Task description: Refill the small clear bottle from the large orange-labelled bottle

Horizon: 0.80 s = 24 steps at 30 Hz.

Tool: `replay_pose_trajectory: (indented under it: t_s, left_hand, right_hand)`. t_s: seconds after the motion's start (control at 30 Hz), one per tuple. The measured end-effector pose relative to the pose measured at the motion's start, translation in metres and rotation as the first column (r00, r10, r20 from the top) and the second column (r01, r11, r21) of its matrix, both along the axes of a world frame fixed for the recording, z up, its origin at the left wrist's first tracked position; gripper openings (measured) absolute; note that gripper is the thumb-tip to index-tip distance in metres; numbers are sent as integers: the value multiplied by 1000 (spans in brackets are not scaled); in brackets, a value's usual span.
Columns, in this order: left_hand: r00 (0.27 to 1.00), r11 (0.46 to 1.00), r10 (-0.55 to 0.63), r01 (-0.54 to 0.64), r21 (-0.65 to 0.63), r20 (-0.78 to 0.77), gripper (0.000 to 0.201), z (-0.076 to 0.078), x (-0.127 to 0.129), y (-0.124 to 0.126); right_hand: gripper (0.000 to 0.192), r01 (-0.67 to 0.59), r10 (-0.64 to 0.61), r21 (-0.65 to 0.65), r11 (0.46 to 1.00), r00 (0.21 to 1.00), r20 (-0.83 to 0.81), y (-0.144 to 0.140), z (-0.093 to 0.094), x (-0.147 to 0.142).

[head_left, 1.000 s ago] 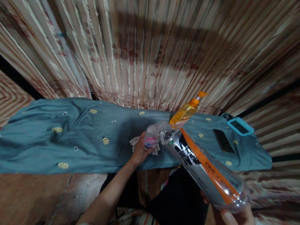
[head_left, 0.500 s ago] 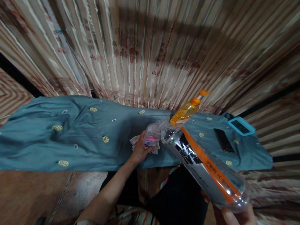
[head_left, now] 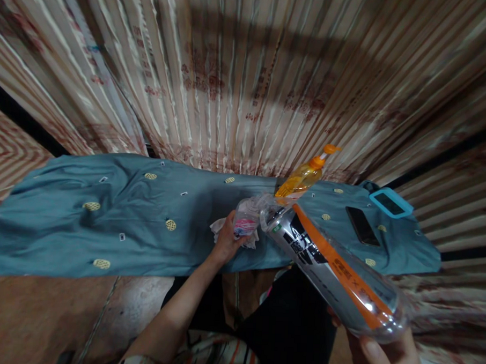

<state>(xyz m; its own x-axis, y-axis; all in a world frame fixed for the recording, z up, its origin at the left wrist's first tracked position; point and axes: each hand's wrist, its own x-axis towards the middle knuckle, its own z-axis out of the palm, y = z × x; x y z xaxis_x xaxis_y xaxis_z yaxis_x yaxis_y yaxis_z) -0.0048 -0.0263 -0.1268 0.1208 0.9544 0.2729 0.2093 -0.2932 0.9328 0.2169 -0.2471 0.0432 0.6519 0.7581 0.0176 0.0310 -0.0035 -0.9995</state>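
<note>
My left hand [head_left: 226, 242] is wrapped round a small clear plastic cup or bottle [head_left: 245, 223] with pink and blue print. A crumpled white tissue [head_left: 217, 229] shows beneath that hand. In my right hand [head_left: 384, 355], the base of a large clear plastic bottle [head_left: 331, 271] with an orange and silver label is gripped. The large bottle is tilted, its neck pointing down and left against the small container's top. Whether any liquid passes between them I cannot tell. Just behind the neck stands an orange pump bottle [head_left: 301, 179] of yellow liquid.
A green-blue cloth [head_left: 136, 225] with yellow pineapple prints covers the narrow table. On its right lie a black phone [head_left: 362, 226] and a light-blue framed device [head_left: 391, 203]. Striped curtains [head_left: 239, 85] hang close behind the table and at its sides.
Almost nothing differs. Both hands keep the small container and the large bottle in nearly the same place, with the large bottle turned very slightly.
</note>
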Motion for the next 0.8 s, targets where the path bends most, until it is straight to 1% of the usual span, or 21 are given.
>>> replay_pose_trajectory:
  t_s: [0.17, 0.27, 0.47, 0.67, 0.8]
  left_hand:
    - [1000, 1000, -3, 3, 0, -15, 84, 2, 0, 0]
    - [1000, 1000, -13, 13, -5, -3, 84, 2, -1, 0]
    - [1000, 1000, -9, 8, 8, 13, 85, 2, 0, 0]
    - [1000, 1000, -5, 5, 18, 5, 83, 5, 1, -1]
    - [1000, 1000, -2, 2, 6, 4, 83, 4, 1, -1]
  right_hand:
    - [81, -9, 9, -8, 1000, 1000, 10, -3, -1, 3]
    - [83, 3, -3, -16, 1000, 1000, -1, -1, 2, -1]
    - [89, 60, -59, 22, 998, 998, -31, 4, 9, -9]
    - [93, 44, -44, -19, 999, 999, -17, 2, 11, -10]
    - [91, 35, -36, -23, 999, 999, -35, 1, 12, -10]
